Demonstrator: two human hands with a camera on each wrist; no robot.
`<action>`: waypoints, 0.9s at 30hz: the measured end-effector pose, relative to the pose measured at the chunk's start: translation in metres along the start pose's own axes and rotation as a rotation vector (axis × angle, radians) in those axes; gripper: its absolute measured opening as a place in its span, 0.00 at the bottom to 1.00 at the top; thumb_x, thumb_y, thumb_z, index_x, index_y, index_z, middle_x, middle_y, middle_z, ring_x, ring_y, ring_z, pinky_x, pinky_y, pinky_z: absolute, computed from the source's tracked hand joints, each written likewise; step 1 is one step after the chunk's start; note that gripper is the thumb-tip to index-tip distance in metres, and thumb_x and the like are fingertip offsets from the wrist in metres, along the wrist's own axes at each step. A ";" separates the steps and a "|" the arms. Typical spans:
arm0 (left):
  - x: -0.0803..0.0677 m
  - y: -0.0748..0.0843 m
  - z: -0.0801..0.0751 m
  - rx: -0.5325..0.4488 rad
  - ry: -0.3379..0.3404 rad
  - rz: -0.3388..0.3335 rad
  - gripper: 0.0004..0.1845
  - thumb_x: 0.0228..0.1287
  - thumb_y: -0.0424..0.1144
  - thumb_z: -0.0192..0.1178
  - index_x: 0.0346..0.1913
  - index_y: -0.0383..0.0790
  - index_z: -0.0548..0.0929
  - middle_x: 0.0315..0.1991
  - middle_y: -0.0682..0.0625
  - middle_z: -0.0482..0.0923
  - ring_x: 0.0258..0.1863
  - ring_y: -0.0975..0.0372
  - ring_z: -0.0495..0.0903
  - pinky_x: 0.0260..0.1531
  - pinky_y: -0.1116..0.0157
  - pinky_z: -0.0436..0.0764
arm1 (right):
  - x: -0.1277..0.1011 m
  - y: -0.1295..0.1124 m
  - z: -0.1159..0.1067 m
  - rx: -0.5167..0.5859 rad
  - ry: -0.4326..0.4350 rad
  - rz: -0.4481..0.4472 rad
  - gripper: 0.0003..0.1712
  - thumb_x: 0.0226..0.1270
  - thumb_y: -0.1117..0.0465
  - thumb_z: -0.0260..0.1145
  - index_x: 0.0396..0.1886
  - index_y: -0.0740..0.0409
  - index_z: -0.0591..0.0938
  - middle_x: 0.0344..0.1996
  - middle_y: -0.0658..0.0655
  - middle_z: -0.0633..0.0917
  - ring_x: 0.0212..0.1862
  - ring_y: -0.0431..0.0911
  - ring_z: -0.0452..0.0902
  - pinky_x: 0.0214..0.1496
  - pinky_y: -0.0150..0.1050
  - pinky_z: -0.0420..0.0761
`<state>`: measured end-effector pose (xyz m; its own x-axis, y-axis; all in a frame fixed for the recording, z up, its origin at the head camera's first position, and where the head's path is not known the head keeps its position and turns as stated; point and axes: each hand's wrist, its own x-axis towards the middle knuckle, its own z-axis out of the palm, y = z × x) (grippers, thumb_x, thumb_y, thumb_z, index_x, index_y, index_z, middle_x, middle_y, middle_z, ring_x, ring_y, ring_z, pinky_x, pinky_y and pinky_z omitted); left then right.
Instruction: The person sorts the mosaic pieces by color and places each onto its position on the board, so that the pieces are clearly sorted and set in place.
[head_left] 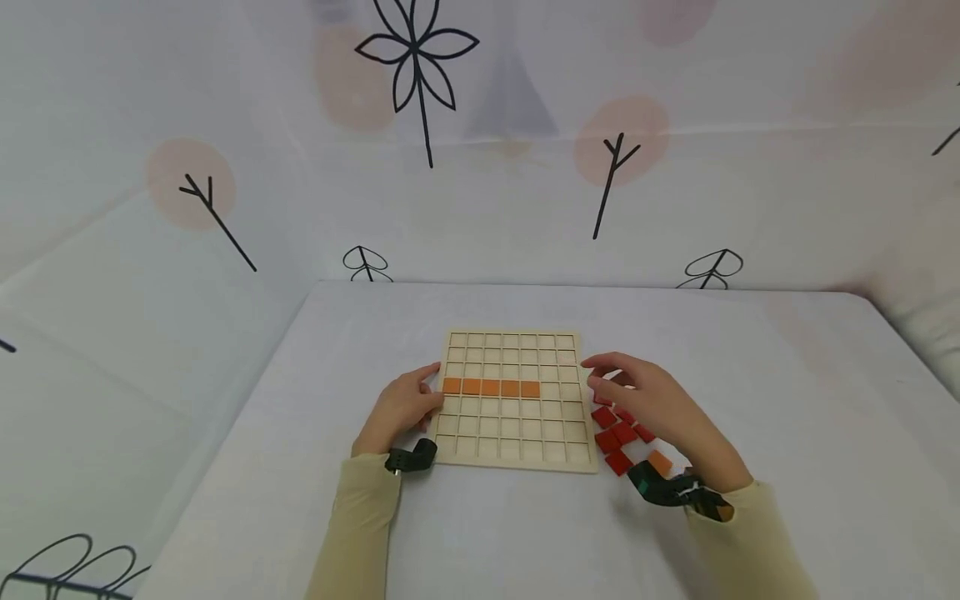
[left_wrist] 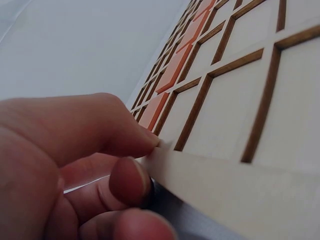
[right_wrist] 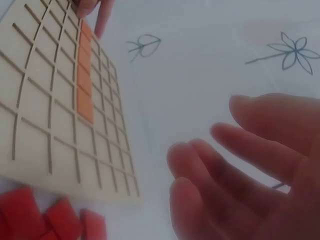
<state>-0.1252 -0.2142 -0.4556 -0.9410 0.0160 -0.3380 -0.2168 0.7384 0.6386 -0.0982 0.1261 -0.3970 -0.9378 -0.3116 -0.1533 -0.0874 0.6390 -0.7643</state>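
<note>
Nearest to the camera, two pale yellow sleeves [head_left: 360,525], reaching over a table [head_left: 787,392] with white cloth. Next in size, a wooden grid board [head_left: 513,400] flat at the middle, only one run of five orange tiles [head_left: 491,387] filled in the third row, all other cells bare, so by judgement early in the filling. Left hand [head_left: 400,408] pinching the board's left edge, thumb above and fingers [left_wrist: 131,181] under it. Right hand [head_left: 651,398] hovering just beside the right edge, fingers loose and spread, holding nothing. Smallest, loose red tiles [head_left: 617,433] and one orange tile [head_left: 659,461] waiting beside the board, under that hand.
</note>
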 end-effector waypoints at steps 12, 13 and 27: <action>0.002 0.000 0.001 0.010 -0.009 -0.038 0.34 0.52 0.40 0.55 0.67 0.53 0.64 0.21 0.50 0.75 0.14 0.60 0.73 0.18 0.67 0.66 | -0.024 0.027 -0.005 -0.051 -0.018 0.058 0.28 0.63 0.42 0.57 0.57 0.53 0.72 0.43 0.54 0.79 0.41 0.47 0.75 0.35 0.37 0.76; 0.002 0.000 0.001 0.011 -0.007 -0.036 0.34 0.52 0.40 0.55 0.67 0.53 0.64 0.21 0.50 0.75 0.14 0.61 0.73 0.18 0.67 0.66 | -0.026 0.029 -0.004 -0.057 -0.019 0.065 0.28 0.63 0.42 0.57 0.57 0.53 0.73 0.43 0.54 0.79 0.40 0.46 0.74 0.34 0.37 0.76; 0.001 0.000 0.001 -0.001 0.003 -0.018 0.34 0.53 0.40 0.56 0.67 0.52 0.64 0.21 0.51 0.75 0.14 0.60 0.73 0.17 0.67 0.66 | -0.037 0.061 0.004 -0.131 0.006 0.125 0.22 0.62 0.48 0.61 0.51 0.56 0.77 0.34 0.51 0.80 0.35 0.44 0.72 0.29 0.34 0.74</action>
<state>-0.1257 -0.2142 -0.4565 -0.9378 0.0006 -0.3472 -0.2338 0.7380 0.6330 -0.0678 0.1735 -0.4401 -0.9460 -0.2201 -0.2378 -0.0128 0.7587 -0.6514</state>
